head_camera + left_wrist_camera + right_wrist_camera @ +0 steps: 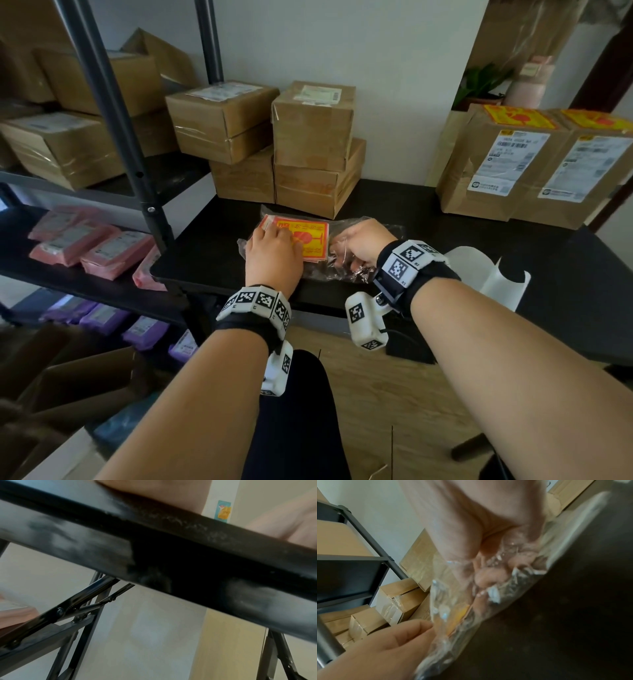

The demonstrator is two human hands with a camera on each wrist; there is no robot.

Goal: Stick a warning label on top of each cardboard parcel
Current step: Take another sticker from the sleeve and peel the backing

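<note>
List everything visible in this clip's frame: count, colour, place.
stack of red-and-yellow warning labels: one, table centre
clear plastic bag: one, around the labels
plain brown cardboard parcels: four, stacked behind
brown parcels with yellow labels on top: two, table right
white backing paper: table right
black table
pink mailer bags: several, left shelf
purple mailer bags: several, lower shelf
left hand: on labels
right hand: grips bag

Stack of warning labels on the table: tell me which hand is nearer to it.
Left. The left hand rests on the stack of warning labels, fingers at its top left corner. The right hand is beside the stack's right edge, gripping the clear plastic bag.
</note>
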